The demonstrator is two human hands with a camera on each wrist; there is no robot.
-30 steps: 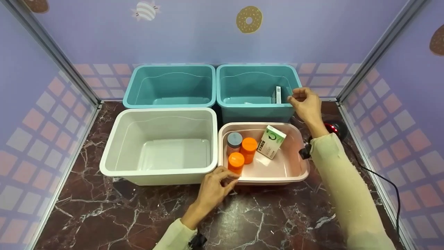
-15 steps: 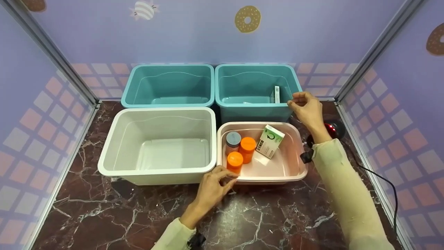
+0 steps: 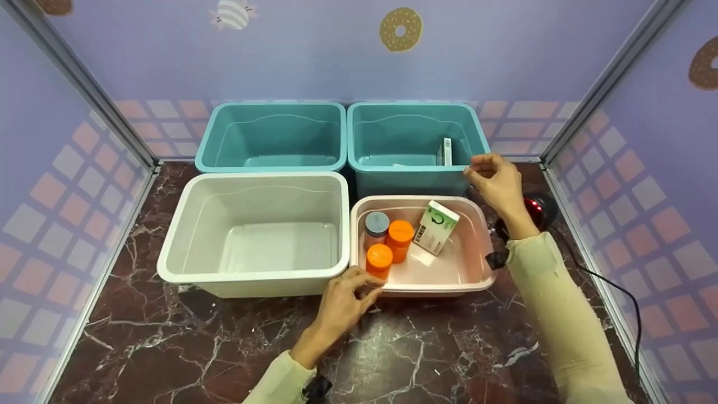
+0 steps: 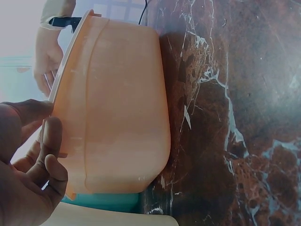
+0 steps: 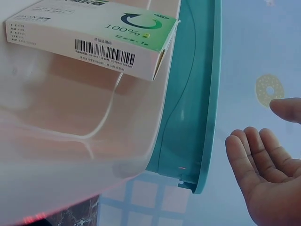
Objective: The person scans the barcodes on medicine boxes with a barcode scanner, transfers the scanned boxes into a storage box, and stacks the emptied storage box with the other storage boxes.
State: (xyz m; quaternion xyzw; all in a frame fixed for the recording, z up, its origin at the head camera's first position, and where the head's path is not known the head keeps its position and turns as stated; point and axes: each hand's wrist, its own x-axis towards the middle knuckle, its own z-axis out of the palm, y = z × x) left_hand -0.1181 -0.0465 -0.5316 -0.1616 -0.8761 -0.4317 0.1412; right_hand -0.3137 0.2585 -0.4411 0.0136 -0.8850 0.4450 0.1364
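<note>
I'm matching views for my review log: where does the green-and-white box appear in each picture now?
Head: just right of centre; the box lies in the pink bin, right of the orange bottles.
Left wrist: the box is not in it.
Right wrist: upper left; the box shows its barcode side.
Shared landmark: the pink bin, in all three views; the left wrist view shows its outer wall.

a marbled tabletop (image 3: 392, 359) bears two teal bins (image 3: 412, 180), a white bin (image 3: 263, 247), pink tub (image 3: 449, 266), black device (image 3: 548, 209).
</note>
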